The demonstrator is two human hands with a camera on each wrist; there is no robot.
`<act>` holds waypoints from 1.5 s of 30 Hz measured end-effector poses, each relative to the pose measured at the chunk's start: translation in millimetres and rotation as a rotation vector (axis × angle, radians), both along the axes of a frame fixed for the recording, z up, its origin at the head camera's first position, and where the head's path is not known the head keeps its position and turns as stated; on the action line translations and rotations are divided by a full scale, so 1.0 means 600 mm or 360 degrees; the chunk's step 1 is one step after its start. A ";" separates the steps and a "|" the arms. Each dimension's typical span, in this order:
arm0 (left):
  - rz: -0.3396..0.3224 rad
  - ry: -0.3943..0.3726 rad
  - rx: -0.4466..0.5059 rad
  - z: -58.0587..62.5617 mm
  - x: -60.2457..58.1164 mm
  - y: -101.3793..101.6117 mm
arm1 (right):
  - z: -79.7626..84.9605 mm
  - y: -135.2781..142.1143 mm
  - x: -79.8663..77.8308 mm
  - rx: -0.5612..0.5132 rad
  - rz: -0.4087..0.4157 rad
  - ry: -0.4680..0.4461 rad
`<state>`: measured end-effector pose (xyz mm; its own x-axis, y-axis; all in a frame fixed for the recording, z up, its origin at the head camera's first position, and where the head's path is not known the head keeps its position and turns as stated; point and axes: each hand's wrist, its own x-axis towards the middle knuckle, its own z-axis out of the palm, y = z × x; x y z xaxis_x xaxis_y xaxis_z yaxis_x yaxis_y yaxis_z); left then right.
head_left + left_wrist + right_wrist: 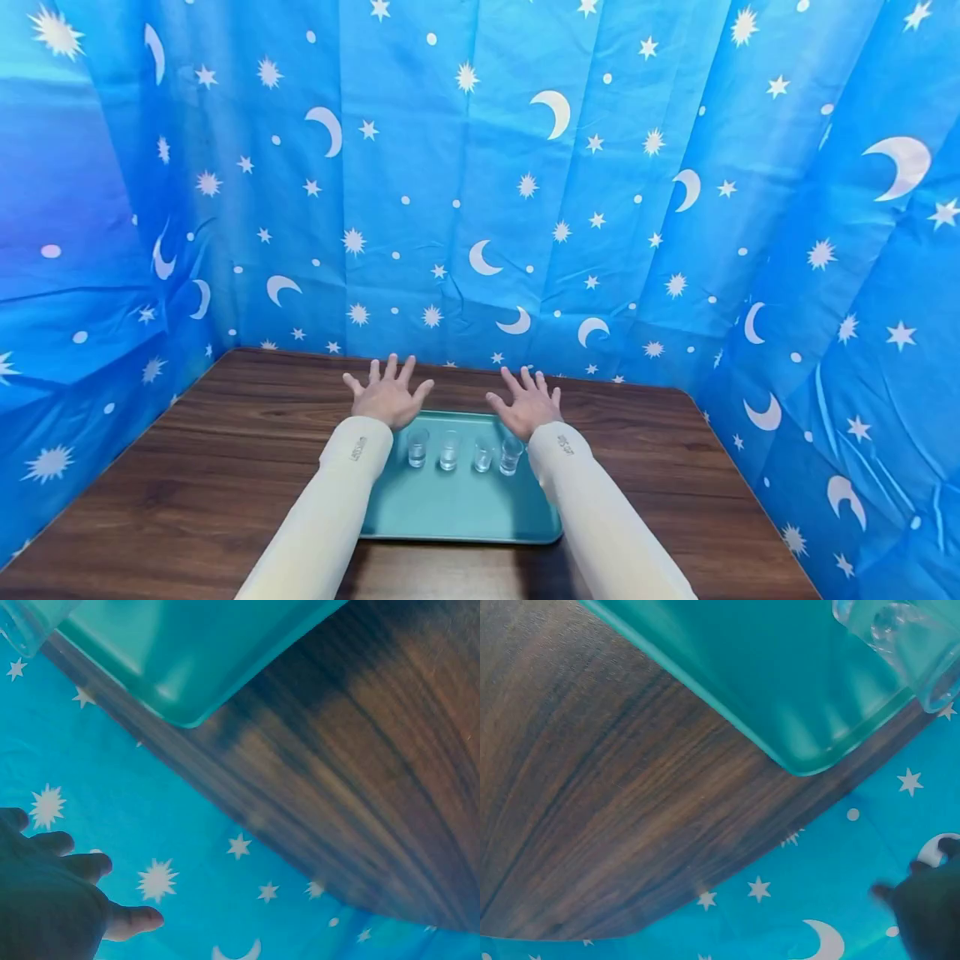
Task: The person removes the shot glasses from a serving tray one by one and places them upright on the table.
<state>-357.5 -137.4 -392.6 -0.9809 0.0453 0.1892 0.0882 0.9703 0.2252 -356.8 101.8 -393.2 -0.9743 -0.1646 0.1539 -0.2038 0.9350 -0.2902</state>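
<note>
Both hands reach out over the far side of a green tray (461, 508), palms down with fingers spread. The left hand (388, 402) is above the tray's far left corner and holds nothing. Over the far right corner, the right hand (528, 408) is likewise bare of any object. Between the forearms, several small clear glasses stand upright in a row on the tray: a leftmost glass (417, 448), a second glass (448, 451), a third glass (483, 456) and a rightmost glass (511, 457) close beside the right cuff. They look partly filled with clear liquid.
The tray lies on a dark wooden table (225, 475), with bare wood on either side of it. A blue curtain (465, 167) with white moons and stars hangs behind the table and along both sides.
</note>
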 end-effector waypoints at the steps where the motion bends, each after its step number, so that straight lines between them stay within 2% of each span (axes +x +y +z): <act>1: 0.0014 -0.0005 0.0017 -0.003 -0.001 -0.004 | -0.002 0.001 0.000 -0.0026 0.0020 -0.0032; 5: 0.0100 0.0001 0.0088 -0.020 -0.002 -0.031 | -0.008 0.006 0.000 -0.0126 0.0107 -0.0126; 9: 0.0139 -0.0087 0.0160 -0.035 0.002 -0.062 | -0.016 0.014 0.007 -0.0089 0.0195 -0.0114; 16: 0.0012 -0.0414 0.0240 -0.043 0.006 -0.106 | -0.043 0.037 0.026 0.0036 0.0484 0.0015; 23: -0.0065 -0.0621 0.0224 -0.057 0.012 -0.122 | -0.053 0.063 0.035 0.0066 0.0517 0.0044; 30: -0.0170 -0.0590 0.0223 -0.080 0.008 -0.127 | -0.043 0.076 0.035 0.0026 0.0614 0.0050; 34: -0.0213 -0.0564 0.0277 -0.088 0.008 -0.124 | -0.043 0.080 0.033 -0.0001 0.0648 0.0038; 39: -0.0219 -0.0569 0.0328 -0.097 0.015 -0.124 | -0.046 0.081 0.033 -0.0007 0.0659 0.0019; 45: -0.0184 -0.0657 0.0370 -0.102 0.020 -0.122 | -0.040 0.091 0.030 0.0016 0.0626 0.0017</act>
